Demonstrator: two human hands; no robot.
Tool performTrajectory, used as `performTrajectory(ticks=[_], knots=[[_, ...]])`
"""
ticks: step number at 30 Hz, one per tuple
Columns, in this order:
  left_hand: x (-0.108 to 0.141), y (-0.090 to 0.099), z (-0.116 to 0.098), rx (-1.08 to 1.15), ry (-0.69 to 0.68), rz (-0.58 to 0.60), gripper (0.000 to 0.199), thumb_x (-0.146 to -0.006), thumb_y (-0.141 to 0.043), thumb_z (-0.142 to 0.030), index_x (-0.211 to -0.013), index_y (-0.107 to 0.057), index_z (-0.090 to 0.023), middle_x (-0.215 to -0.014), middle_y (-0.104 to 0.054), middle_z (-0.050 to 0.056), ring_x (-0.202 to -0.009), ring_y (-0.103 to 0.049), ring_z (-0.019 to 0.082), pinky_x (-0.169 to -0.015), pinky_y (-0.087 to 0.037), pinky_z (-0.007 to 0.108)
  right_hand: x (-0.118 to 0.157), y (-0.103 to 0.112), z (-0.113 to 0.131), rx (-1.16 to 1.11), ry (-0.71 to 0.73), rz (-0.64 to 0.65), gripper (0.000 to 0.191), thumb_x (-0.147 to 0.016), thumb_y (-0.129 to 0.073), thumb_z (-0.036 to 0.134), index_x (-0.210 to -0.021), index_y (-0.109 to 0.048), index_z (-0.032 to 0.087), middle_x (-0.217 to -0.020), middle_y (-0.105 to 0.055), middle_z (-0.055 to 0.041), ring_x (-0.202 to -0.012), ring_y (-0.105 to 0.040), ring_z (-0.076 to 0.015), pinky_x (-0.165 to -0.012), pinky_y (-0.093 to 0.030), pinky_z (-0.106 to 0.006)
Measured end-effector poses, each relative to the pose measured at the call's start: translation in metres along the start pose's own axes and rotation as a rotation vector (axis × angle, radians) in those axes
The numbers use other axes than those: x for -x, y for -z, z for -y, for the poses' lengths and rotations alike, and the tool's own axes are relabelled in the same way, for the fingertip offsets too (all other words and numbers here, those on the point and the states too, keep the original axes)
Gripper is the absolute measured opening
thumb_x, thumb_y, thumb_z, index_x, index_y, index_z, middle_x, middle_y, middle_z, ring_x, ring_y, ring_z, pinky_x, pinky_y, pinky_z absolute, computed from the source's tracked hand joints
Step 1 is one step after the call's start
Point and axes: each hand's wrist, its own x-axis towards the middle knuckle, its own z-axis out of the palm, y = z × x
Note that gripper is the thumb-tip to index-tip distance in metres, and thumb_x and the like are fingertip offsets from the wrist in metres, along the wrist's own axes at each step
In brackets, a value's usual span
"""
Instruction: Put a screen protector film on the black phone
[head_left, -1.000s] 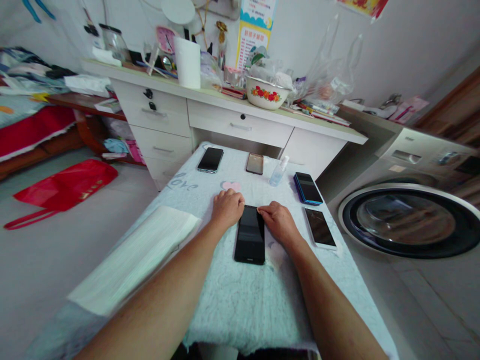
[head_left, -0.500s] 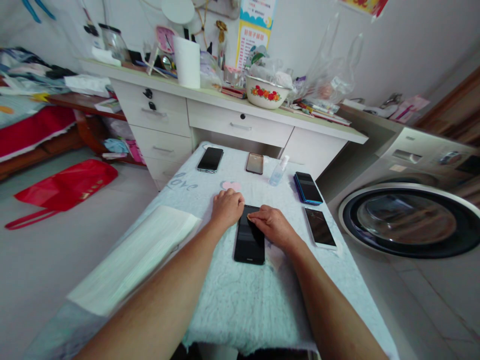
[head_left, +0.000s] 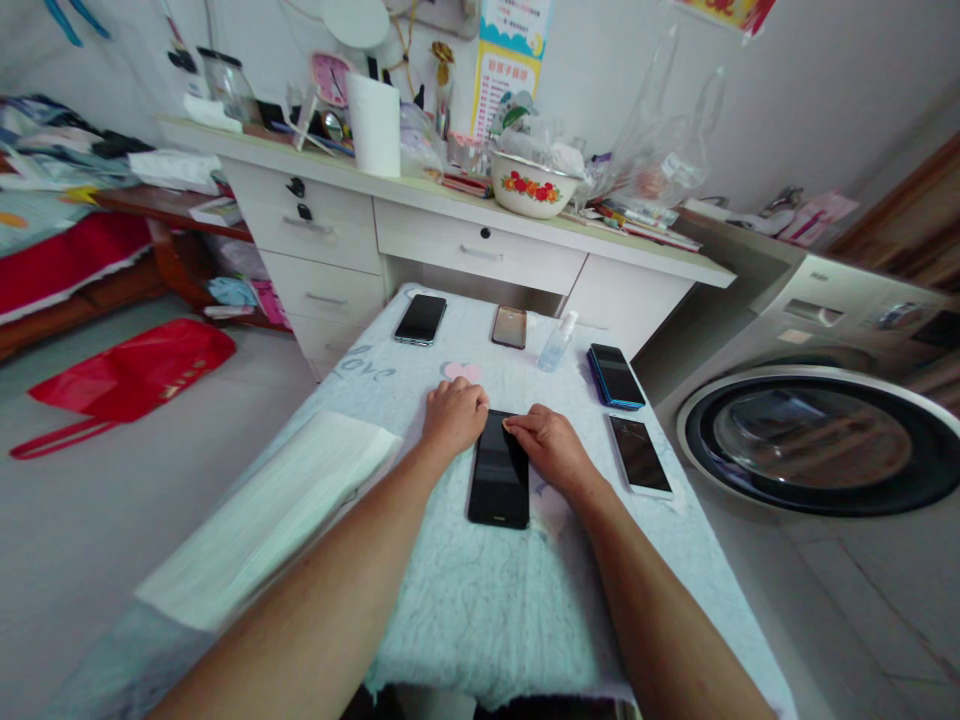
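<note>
My right hand [head_left: 551, 442] has slid a little toward the right side of the black phone [head_left: 499, 470], near its top. Its fingers are pinched on a small tan bit [head_left: 508, 425], too tiny to name. My left hand [head_left: 455, 415] stays curled at the phone's top left corner; I can't tell if it grips. The flat, shiny phone lies mid-table, on soft, bumpy blue cloth [head_left: 480, 610]. A white phone [head_left: 641, 457] lies by the right edge.

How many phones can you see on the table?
4: the black phone between left hand and right hand; a far-left phone; a blue-edged phone at right; a white-edged phone just nearer. Another may be hidden beneath the blue-edged one.
</note>
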Motion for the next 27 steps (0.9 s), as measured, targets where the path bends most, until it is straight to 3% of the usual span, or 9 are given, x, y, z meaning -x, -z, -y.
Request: performTrajectory(ticks=[9,27], knots=[[0.0,-0.0003,0.0002,0.0,0.001,0.002,0.021,-0.086,-0.044,-0.028,-0.087,-0.065,-0.025,-0.103,-0.06,0.005,-0.098,-0.05,0.024,-0.081,-0.036,0.037,0.0005,0.0021,-0.0008,0.053,-0.08,-0.025,0.026,-0.093,-0.047,0.027,-0.102,-0.072,0.024,-0.079,-0.059,-0.0029,-0.075,-0.056,-0.0127,-0.069,-0.037,-0.023],[-0.0002,-0.0005,0.0002,0.003,-0.003,-0.005,0.021,-0.086,-0.044,-0.028,-0.087,-0.065,-0.025,-0.102,-0.06,0.005,-0.097,-0.05,0.024,-0.081,-0.037,0.037,0.0002,0.0027,-0.0016,0.075,-0.067,-0.019,0.027,-0.094,-0.045,0.027,-0.098,-0.072,0.023,-0.077,-0.058,-0.003,-0.073,-0.055,-0.0129,-0.069,-0.036,-0.023]])
